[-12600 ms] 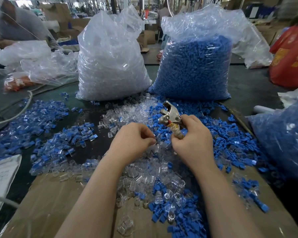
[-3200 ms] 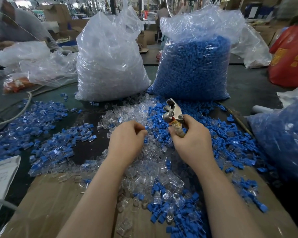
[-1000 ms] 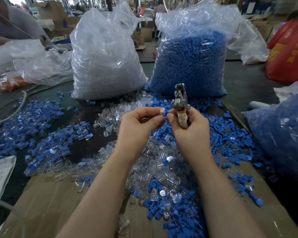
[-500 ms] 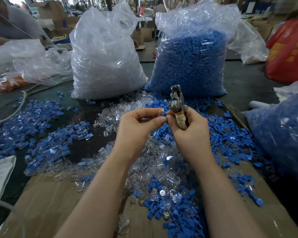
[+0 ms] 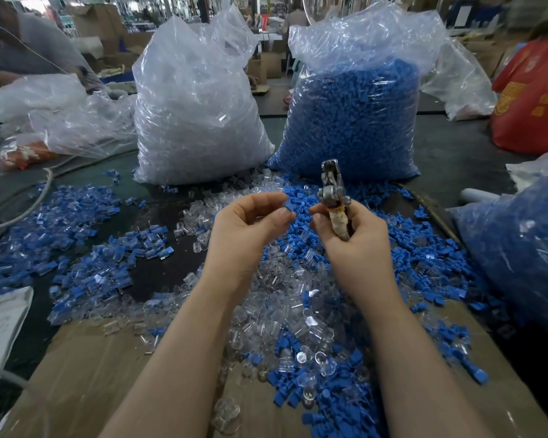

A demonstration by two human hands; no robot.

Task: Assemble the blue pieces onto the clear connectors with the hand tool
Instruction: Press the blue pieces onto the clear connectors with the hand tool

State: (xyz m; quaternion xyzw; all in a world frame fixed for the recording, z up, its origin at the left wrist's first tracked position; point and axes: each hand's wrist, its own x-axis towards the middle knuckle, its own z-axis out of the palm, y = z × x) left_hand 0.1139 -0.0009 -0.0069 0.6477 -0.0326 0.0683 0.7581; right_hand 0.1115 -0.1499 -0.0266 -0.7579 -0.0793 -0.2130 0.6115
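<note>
- Both hands have moved a little apart since half a second ago, so a small gap now shows between them.
- Fingers of the left hand (image 5: 250, 221) are curled, with thumb and first finger pinched close; a tiny part may sit there, but it is too small to see.
- Fingers of the right hand (image 5: 353, 230) are wrapped tight round the hand tool (image 5: 332, 197), which points up.
- Whether the tool's metal tip is open or closed is hard to tell.
- My guess: one part is being readied for the tool, and next the left hand must bring it to the tip.
- Under the hands lie loose blue pieces (image 5: 424, 248) and clear connectors (image 5: 276, 314), mixed on the table (image 5: 450, 159).
- Joined ones (image 5: 108, 263) lie to the left.
- Behind stand a bag of clear parts (image 5: 196, 115) and a bag of blue parts (image 5: 351, 121).
</note>
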